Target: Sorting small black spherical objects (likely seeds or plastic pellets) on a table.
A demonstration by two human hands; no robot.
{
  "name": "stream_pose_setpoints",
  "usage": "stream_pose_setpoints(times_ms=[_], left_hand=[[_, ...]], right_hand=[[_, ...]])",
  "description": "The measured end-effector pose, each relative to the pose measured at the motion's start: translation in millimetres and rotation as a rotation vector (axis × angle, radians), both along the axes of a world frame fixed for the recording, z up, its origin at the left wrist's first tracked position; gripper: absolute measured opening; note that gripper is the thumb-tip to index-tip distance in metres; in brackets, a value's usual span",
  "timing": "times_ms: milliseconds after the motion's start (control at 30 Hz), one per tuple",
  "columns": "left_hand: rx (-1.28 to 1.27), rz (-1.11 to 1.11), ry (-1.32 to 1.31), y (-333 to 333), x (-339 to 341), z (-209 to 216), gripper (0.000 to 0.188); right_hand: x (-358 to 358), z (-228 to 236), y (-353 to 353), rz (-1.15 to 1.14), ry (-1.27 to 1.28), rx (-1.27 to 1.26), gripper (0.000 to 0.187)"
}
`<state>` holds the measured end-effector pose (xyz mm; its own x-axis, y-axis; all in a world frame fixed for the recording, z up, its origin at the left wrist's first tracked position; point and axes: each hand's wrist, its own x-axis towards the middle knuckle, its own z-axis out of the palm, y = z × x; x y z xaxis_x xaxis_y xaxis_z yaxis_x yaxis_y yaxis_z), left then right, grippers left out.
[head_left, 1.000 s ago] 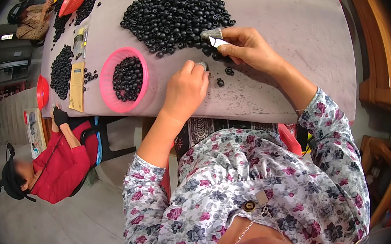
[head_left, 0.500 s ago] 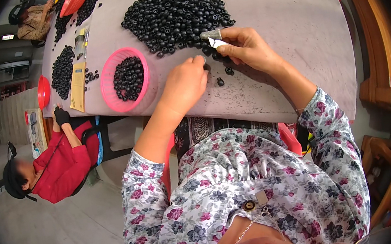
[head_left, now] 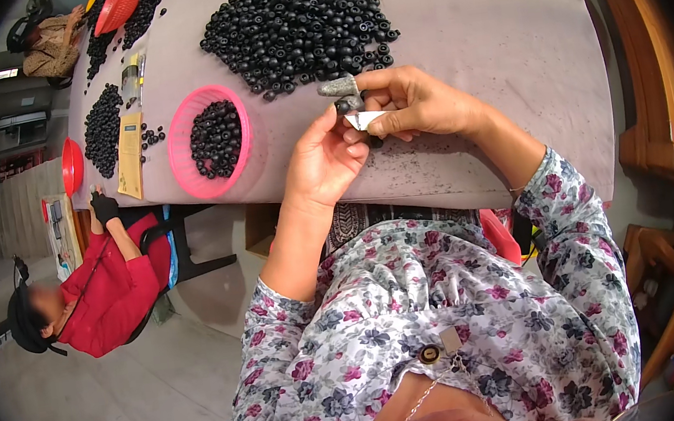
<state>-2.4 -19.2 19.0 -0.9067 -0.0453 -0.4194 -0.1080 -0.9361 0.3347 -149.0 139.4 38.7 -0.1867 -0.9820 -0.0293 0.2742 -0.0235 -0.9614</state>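
Observation:
My right hand (head_left: 427, 105) is closed in a pinch on a small white angular piece (head_left: 365, 120). A grey fingertip cover (head_left: 339, 86) sits on its index finger. My left hand (head_left: 321, 164) meets it from the left, thumb and fingers closed on a black bead (head_left: 344, 106) just above the white piece. The bead is partly hidden by the fingers. Beyond both hands lies a large pile of similar black beads (head_left: 293, 26) with holes in them. To the left, a pink plastic basket (head_left: 240, 160) holds more black beads.
A smaller heap of black beads (head_left: 102, 136) lies at left beside a tan card packet (head_left: 129, 156). Red bowls (head_left: 72, 165) stand at the table's left side. A co-worker in red (head_left: 123, 283) sits at left, and wooden furniture (head_left: 650, 88) stands at right.
My left hand has turned and come up to my right hand, where a bead now shows between them. My right hand has shifted slightly left and nearer to me.

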Motion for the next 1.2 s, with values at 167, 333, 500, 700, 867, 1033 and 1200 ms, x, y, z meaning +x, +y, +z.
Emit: stream_pose_setpoints(times_ms=[167, 333, 500, 700, 867, 1033, 1200], left_hand=[[0.065, -0.034, 0.026, 4, -1, -1, 0.021], [0.1, -0.057, 0.032, 5, -1, 1, 0.022], [0.17, -0.059, 0.029, 2, 2, -5, 0.021], [0.237, -0.072, 0.055, -2, 2, -11, 0.018], [0.306, -0.065, 0.097, 2, 1, -7, 0.017], [0.289, -0.028, 0.118, 3, 0, -8, 0.019], [0.253, -0.01, 0.119, 4, 0, -8, 0.018]], right_hand=[[-1, -2, -1, 0.008, -0.038, 0.005, 0.052], [-2, -5, -1, 0.013, -0.042, -0.011, 0.041], [-2, -8, -2, 0.018, -0.049, -0.01, 0.039], [-3, -8, -2, 0.025, -0.065, -0.003, 0.039], [-3, -10, -2, 0.012, -0.084, -0.017, 0.039], [-5, -11, -2, 0.012, -0.095, -0.012, 0.038], [-5, -9, -2, 0.011, -0.092, 0.004, 0.035]])
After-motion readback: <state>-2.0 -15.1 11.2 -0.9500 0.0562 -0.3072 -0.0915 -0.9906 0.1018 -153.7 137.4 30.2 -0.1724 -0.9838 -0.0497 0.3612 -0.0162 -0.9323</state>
